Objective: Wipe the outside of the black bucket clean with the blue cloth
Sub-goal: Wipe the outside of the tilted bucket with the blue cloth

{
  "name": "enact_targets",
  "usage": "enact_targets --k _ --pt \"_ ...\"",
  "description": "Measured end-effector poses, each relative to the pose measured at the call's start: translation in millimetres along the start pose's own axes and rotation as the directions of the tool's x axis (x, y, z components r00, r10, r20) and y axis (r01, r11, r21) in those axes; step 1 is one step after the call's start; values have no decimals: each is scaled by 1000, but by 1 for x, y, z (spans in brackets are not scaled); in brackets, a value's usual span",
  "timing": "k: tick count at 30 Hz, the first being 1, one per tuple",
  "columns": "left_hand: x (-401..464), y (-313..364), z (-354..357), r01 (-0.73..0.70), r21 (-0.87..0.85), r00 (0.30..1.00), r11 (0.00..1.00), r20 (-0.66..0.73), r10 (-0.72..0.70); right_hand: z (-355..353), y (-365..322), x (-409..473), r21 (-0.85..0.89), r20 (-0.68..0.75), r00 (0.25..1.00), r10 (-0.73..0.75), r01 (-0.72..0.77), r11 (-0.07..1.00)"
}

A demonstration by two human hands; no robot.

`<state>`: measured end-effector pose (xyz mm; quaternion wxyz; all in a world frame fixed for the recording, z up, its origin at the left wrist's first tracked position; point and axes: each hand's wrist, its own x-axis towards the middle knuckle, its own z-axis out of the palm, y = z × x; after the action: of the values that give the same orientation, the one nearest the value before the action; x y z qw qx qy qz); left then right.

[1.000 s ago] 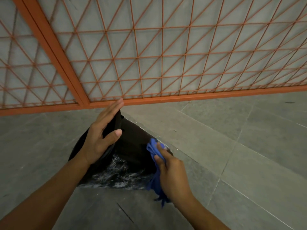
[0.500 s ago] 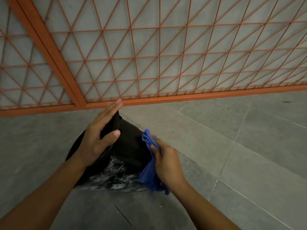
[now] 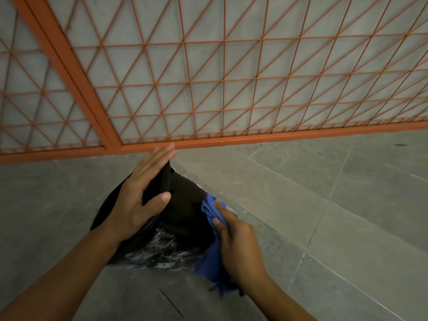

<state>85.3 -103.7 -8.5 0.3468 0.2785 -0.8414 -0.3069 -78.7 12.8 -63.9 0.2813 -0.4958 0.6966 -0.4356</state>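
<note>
The black bucket (image 3: 183, 218) lies on its side on the grey floor, its lower part streaked with white smears. My left hand (image 3: 139, 200) rests flat on the bucket's left end, fingers straight and thumb spread over the edge. My right hand (image 3: 240, 244) grips the blue cloth (image 3: 212, 258) and presses it against the bucket's right side. Part of the cloth hangs down below that hand.
An orange metal lattice gate (image 3: 208, 89) with a thick bottom rail stands just behind the bucket. Grey floor tiles (image 3: 324, 205) with pale joints stretch to the right and toward me.
My right hand with the blue cloth slid up the bucket's right side, then back down a little. The left hand stayed on the bucket.
</note>
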Motion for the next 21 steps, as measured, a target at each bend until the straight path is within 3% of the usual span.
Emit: enact_targets --k 7,11,17,21 --pt "2 -1 2 -9 -23 1000 1000 14 9 -8 16 5 -67 -21 989 144 -145 987" --pt "1 -2 -2 17 -24 1000 1000 -13 -17 -3 9 9 -28 5 998 56 -56 998" --pt "0 -5 -4 13 -67 1000 998 -5 -13 -11 27 10 -187 -37 988 148 -152 970" --pt "1 -6 -7 18 -52 1000 998 -9 -19 -8 12 7 -154 16 998 67 -64 986"
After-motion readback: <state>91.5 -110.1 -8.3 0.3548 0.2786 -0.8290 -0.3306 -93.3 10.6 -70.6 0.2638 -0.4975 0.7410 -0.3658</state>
